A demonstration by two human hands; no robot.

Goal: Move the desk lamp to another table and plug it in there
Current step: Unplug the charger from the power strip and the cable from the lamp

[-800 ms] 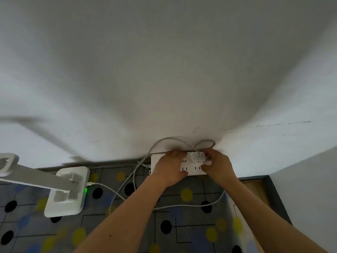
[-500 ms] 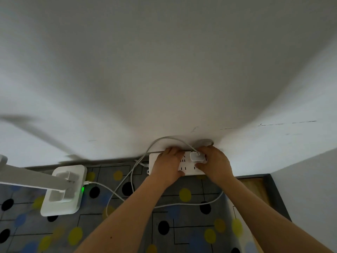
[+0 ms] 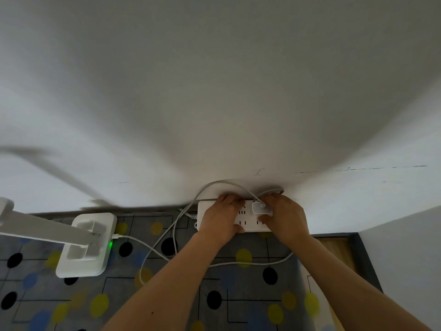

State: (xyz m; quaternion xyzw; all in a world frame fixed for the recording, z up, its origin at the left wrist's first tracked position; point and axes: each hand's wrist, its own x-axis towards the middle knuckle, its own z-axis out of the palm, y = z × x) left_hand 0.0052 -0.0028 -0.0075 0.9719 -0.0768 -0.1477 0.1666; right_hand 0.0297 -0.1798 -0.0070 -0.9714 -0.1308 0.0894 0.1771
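A white desk lamp stands at the left on a patterned cloth, a green light glowing on its base. Its white cable loops across the cloth to a small white plug adapter. The adapter sits on a white power strip lying against the wall. My left hand grips the strip's left part, fingers over its far edge and thumb at its near edge. My right hand pinches the adapter on the strip's right end.
The table wears a grey cloth with black, yellow and blue dots. A white wall rises right behind the strip. At the right the table ends at a dark edge beside another white wall.
The view has shifted slightly, so the lamp now sits a little further right in the picture. Both hands have stayed on the power strip and the adapter.
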